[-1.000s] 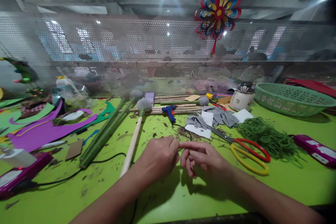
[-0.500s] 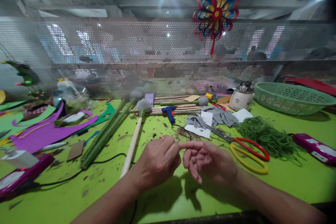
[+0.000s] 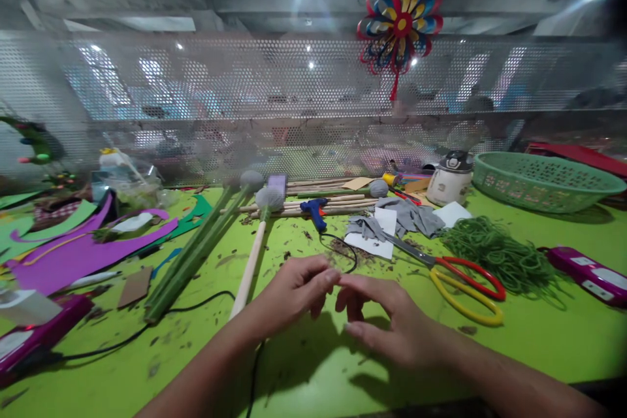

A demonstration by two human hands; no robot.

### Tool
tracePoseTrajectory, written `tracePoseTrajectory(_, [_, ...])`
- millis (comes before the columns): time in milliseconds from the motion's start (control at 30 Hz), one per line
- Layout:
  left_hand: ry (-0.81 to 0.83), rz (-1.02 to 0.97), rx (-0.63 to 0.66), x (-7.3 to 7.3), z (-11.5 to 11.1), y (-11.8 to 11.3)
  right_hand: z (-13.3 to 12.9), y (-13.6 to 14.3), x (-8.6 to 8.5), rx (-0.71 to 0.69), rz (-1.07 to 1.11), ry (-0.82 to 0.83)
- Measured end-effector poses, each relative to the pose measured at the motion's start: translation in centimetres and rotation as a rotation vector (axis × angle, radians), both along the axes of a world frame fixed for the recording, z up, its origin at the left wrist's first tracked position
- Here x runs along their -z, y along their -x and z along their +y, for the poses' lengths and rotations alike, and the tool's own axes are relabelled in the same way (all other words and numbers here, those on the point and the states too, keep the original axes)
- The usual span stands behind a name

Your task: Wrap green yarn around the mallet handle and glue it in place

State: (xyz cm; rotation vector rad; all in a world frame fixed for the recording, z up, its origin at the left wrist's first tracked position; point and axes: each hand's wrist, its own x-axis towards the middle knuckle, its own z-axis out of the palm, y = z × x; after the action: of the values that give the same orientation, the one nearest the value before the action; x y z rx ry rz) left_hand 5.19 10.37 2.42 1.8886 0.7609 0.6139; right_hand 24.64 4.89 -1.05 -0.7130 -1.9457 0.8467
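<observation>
My left hand (image 3: pixel 298 294) is closed in a pinch, its thumb and forefinger against the tip of my right forefinger. Anything held in the pinch is too small or hidden to make out. My right hand (image 3: pixel 399 313) has its forefinger stretched out, thumb apart and the other fingers curled loosely. Beside my left wrist lies a pale wooden stick (image 3: pixel 251 261) topped with a grey yarn-wrapped ball (image 3: pixel 269 198). Beyond the hands sits a blue glue gun (image 3: pixel 314 210). Scissors (image 3: pixel 467 294) with red and yellow handles lie right of my right hand, near grey cloth strips (image 3: pixel 416 217).
Green-wrapped sticks (image 3: pixel 196 255) lie at left, near purple foam sheet (image 3: pixel 93 249) and a purple power strip (image 3: pixel 53 333). At right are green yarn (image 3: pixel 490 255), another power strip (image 3: pixel 588 274), a white jug (image 3: pixel 449 183) and a green basket (image 3: pixel 543 186). Black cord crosses the table.
My right hand has turned over from palm up, with its thumb now lower and apart. The left hand stays at its fingertip, thumb now showing on top. The view has shifted slightly.
</observation>
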Motion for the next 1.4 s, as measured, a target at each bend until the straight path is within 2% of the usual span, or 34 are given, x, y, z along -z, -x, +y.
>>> tracePoseTrajectory(100, [0.21, -0.113, 0.049, 0.3, 0.1, 0.5, 0.0, 0.0, 0.0, -0.036, -0.006, 0.026])
tracePoseTrajectory(200, [0.322, -0.181, 0.091, 0.3, 0.1, 0.8, 0.1, -0.1, 0.2, -0.064, -0.002, 0.049])
tracePoseTrajectory(333, [0.403, -0.225, 0.119, 0.3, 0.1, 0.9, 0.2, -0.1, 0.0, -0.027, -0.048, 0.006])
tracePoseTrajectory(433, [0.389, -0.263, 0.107, 0.2, 0.1, 0.7, 0.4, -0.2, -0.3, 0.033, -0.117, -0.057])
tracePoseTrajectory(600, [0.234, -0.188, 0.069, 0.2, 0.3, 0.4, 0.7, -0.4, -0.1, 0.14, -0.26, -0.196])
tracePoseTrajectory(767, [-0.327, 0.137, -0.032, 0.7, 0.5, 0.2, 0.8, -0.4, 0.5, 0.195, -0.332, -0.214])
tracePoseTrajectory(867, [-0.494, 0.212, -0.072, 1.1, 0.3, 0.4, 0.5, -0.2, 0.3, 0.179, -0.304, -0.127])
tracePoseTrajectory(1033, [-0.861, 0.471, -0.019, 1.0, 0.0, 0.8, 0.0, -0.1, 0.2, 0.099, -0.185, -0.035])
tracePoseTrajectory(1233, [-0.974, 0.522, -0.024, 1.0, 0.1, 0.8, 0.3, -0.2, 0.7, 0.066, -0.122, 0.012])
tracePoseTrajectory(1400, [-0.782, 0.338, -0.05, 0.6, 0.3, 0.6, 0.6, 0.2, 0.5, 0.063, -0.052, 0.012])
